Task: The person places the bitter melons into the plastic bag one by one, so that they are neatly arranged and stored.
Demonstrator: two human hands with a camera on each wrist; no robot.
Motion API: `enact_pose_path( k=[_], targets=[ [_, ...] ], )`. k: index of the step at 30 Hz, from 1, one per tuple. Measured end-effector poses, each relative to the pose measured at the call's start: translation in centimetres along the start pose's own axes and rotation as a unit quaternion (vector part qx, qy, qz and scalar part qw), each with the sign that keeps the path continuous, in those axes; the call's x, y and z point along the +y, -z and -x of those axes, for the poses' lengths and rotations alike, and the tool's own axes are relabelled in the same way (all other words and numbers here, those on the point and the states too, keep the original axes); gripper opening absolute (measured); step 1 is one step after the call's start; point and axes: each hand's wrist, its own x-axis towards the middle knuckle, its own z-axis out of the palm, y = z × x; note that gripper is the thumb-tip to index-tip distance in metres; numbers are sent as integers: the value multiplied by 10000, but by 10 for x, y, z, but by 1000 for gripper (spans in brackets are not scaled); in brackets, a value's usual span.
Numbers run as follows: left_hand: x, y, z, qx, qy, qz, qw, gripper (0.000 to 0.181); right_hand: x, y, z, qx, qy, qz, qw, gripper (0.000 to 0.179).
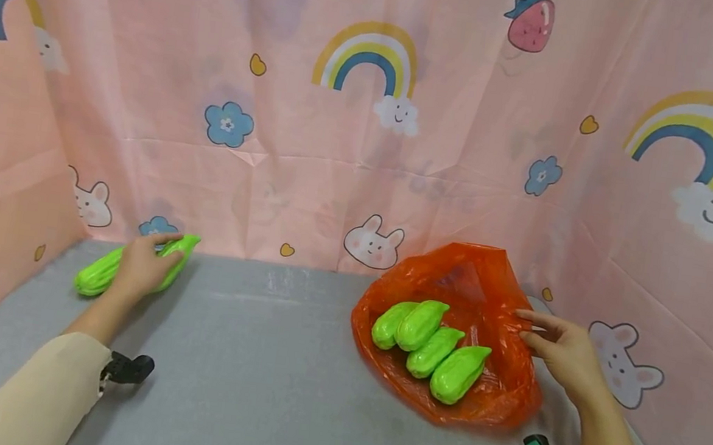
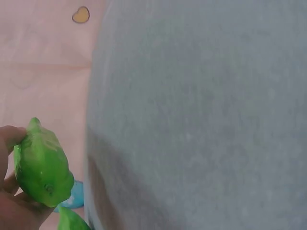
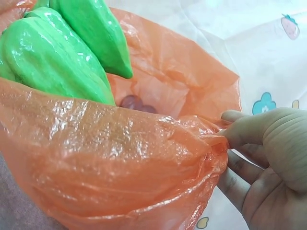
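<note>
Left hand (image 1: 145,261): reached to the far left of the grey table (image 1: 256,388); grasped a green vegetable (image 1: 174,271), thumb on one side and fingers on the other.

Held vegetable: pointed a narrow tip up and to the right in the head view, near the rear wall of cloth; showed a glossy, bumpy skin in the left wrist view. Could not tell whether lifted clear of the table or resting on it.

Neighbouring vegetable (image 1: 97,276): lay on the table just left of the held piece; matched in bright green; partly hidden behind the left hand; appeared only in part at the lower edge of the left wrist view.

Right hand (image 1: 570,353): pinched the gathered right side of a red-orange plastic bag (image 1: 513,360) between thumb and fingers.

Plastic bag: rested on the right part of the table; gaped wide at the mouth; let light through the thin, crinkled film.

Four bagged vegetables (image 1: 422,325): lay side by side inside the bag, in a slanting row; aimed pointed tips up and to the right in the head view.

Sleeves (image 1: 35,391): covered both forearms in cream cloth.

Wrist devices (image 1: 128,369): sat black on both wrists.

Backdrop (image 1: 280,191): hung pink behind the table; bore rainbows, strawberries, flowers, hearts and rabbit faces.
</note>
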Motion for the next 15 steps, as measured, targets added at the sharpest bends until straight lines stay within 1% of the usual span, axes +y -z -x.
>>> enact_pose_path(
  k=[4, 7, 9, 13, 15],
  targets=[
    [14, -4, 4, 415, -96, 344, 9985, 45, -1, -1, 0, 8, -3, 53, 10000, 44],
    [25, -8, 5, 669, -31, 609, 9959, 44, -2, -2, 0, 22, -19, 128, 9999, 43],
    [32, -11, 5, 734, -9, 717, 9947, 43, -2, -2, -1, 21, -29, 135, 9999, 43],
    [48, -16, 8, 769, 22, 876, 9932, 43, -3, -2, -1, -2, -33, 108, 9999, 43],
    [55, -20, 10, 859, -19, 996, 9913, 42, -3, -2, 0, -6, -7, 101, 9999, 42]
  ],
)
